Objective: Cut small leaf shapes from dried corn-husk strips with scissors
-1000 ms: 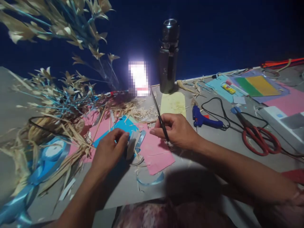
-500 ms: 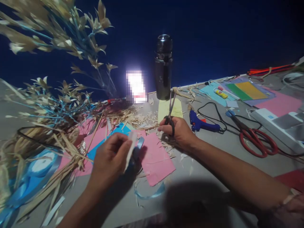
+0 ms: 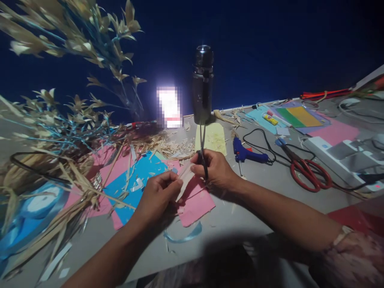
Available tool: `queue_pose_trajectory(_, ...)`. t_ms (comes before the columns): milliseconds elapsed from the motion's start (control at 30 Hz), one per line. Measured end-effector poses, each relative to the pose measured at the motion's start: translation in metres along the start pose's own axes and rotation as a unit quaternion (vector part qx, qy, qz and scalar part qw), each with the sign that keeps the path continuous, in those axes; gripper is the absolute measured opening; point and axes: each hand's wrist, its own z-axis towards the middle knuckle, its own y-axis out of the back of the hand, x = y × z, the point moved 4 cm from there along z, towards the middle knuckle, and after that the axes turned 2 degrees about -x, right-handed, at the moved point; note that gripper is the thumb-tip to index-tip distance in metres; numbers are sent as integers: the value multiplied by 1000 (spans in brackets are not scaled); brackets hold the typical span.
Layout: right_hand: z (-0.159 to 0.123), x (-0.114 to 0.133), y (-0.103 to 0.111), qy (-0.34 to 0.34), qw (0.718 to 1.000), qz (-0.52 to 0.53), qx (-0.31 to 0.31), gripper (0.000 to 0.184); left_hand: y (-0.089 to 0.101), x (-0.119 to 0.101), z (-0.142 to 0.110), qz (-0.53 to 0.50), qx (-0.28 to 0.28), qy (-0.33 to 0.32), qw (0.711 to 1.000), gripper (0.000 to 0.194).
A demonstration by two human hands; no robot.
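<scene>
One pale strip (image 3: 186,181), pinched between thumb and fingers of our left hand (image 3: 157,196), its far end at the thumb of our right hand (image 3: 221,172), over a pink sheet (image 3: 199,207). One pair of black-handled scissors (image 3: 206,171), gripped in our curled right fingers, blades pointing away. Handling note: so thin a piece likely wants light, even tension and blades angled clear of our fingertips. One blue glue gun (image 3: 253,155), lying to the right.
</scene>
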Motion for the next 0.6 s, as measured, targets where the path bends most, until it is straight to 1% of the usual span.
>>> queue_pose_trajectory(67,1,0,1,-31,999,-14,15,26,4,-4,0,-16,-25,8,1000,25)
queue_pose_trajectory(167,1,3,1,-76,990,-77,88,29,15,-12,3,-34,-77,-30,996,24)
queue_pose_trajectory(233,1,7,3,-66,978,-148,130,30,23,-16,6,-38,-96,-62,993,23)
queue_pose_trajectory(300,1,10,4,-42,957,-229,174,28,31,-16,8,-41,-107,-84,990,22)
queue_pose_trajectory(400,-2,13,3,-28,914,-337,225,28,38,-15,9,-36,-117,-103,987,21)
queue_pose_trajectory(433,-3,13,2,-30,903,-358,235,29,38,-15,9,-28,-117,-109,987,21)
queue_pose_trajectory(500,-5,12,-3,-36,895,-373,244,30,37,-17,7,-7,-115,-121,986,20)
queue_pose_trajectory(600,-9,10,-9,-46,902,-358,237,33,34,-22,5,20,-114,-131,985,19)
